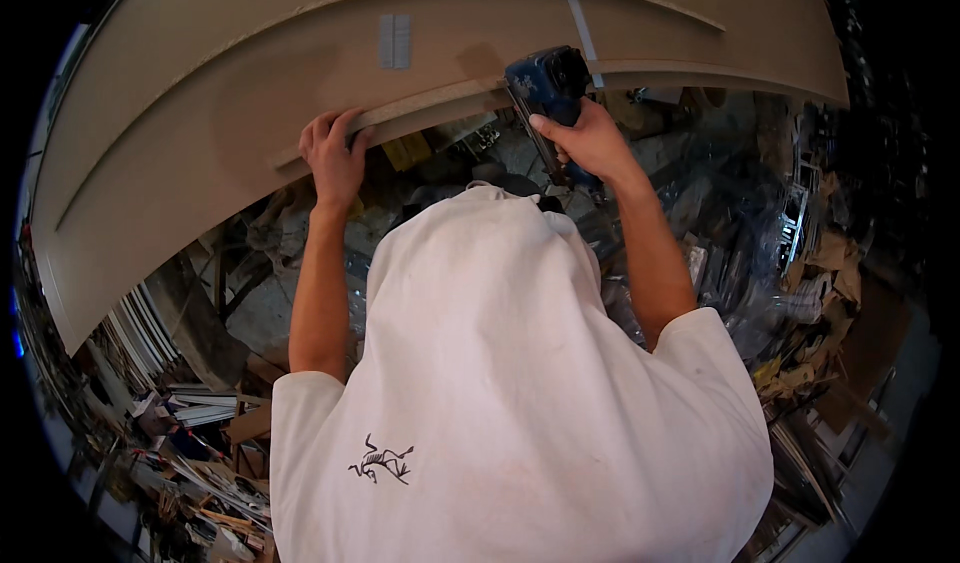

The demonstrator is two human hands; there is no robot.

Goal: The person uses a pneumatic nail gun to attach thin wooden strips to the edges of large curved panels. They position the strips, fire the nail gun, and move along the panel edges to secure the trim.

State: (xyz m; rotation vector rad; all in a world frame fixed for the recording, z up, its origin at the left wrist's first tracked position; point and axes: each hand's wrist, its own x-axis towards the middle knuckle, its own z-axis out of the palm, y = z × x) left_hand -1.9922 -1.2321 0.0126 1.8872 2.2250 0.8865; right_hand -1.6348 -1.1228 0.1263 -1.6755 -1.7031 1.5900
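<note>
A large brown board (250,93) lies across the far side, its near edge curving in front of me. Along that edge runs a narrow wooden strip (430,98). My left hand (335,158) is closed over the strip near its left end, fingertips on top and thumb toward the near side. My right hand (592,143) is wrapped round the handle of a blue and black nail gun (545,81). The gun's head stands at the board's near edge, against the strip. Its exact point of contact cannot be made out.
A second long thin strip (330,5) lies farther back on the board, near a grey label (395,41). Pale tape (578,13) crosses the board. Plastic wrapping (735,233) litters the floor at right; scrap strips (200,403) and long white pieces (145,328) pile up at left.
</note>
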